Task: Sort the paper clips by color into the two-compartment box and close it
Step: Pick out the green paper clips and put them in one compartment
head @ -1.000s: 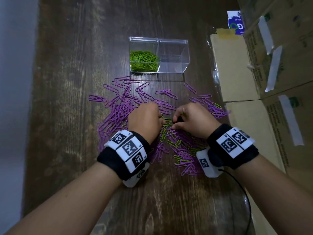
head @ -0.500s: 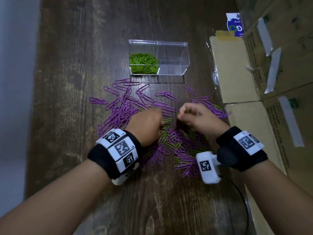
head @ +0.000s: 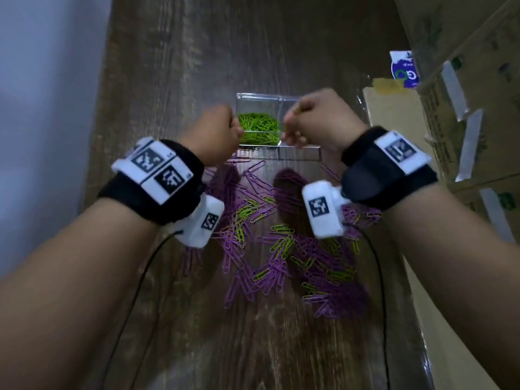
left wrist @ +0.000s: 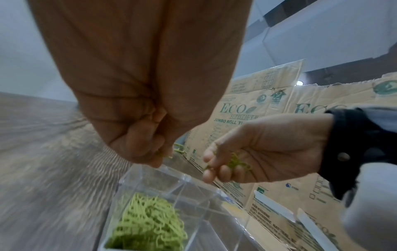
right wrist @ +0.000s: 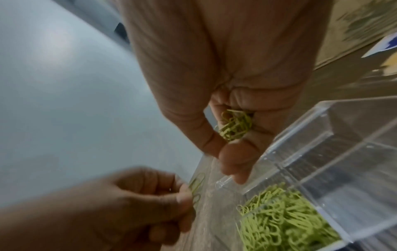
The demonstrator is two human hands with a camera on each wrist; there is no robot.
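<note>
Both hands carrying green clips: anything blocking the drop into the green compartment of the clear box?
Nothing visible. The clear plastic two-compartment box is open on top, and its left compartment with the green paper clips is uncovered. The left hand and right hand hold their green clips at its rim.

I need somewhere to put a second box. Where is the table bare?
Bare wood lies beyond the clear box and along the table's left edge. Between box and wrists, purple and green clips crowd it; cardboard cartons block the right.
</note>
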